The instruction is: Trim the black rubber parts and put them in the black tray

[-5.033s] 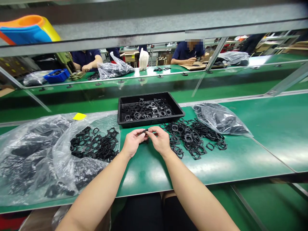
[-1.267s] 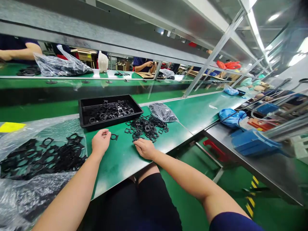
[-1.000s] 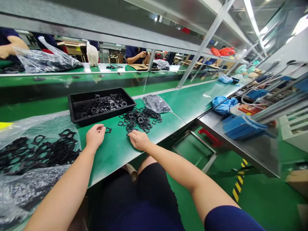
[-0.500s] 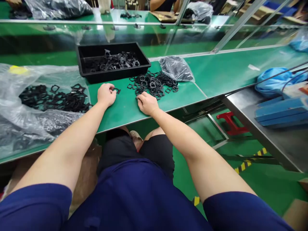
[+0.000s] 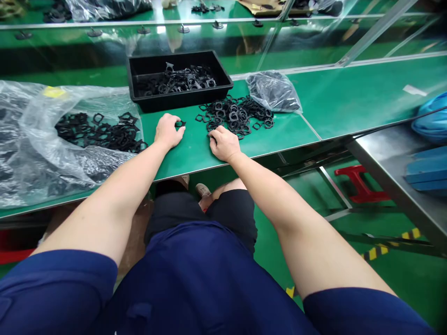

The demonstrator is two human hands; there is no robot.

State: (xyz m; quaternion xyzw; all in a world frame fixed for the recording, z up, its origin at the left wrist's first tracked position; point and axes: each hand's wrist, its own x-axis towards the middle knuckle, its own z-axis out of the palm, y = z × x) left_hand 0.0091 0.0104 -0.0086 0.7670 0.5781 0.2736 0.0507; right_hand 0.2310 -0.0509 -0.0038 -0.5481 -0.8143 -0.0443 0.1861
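Green worktop runs crosswise. At twelve o'clock, the right hand curls at a ring pile, grip unclear; at eleven, the left hand spreads around a black frame. Beyond, a tray sits toward eleven, presumably for easy reach.

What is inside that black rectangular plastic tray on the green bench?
The black rectangular plastic tray holds a loose pile of small black parts, some with round openings. The upper pieces show; whatever lies beneath them, including the floor there, is covered and cannot be seen.
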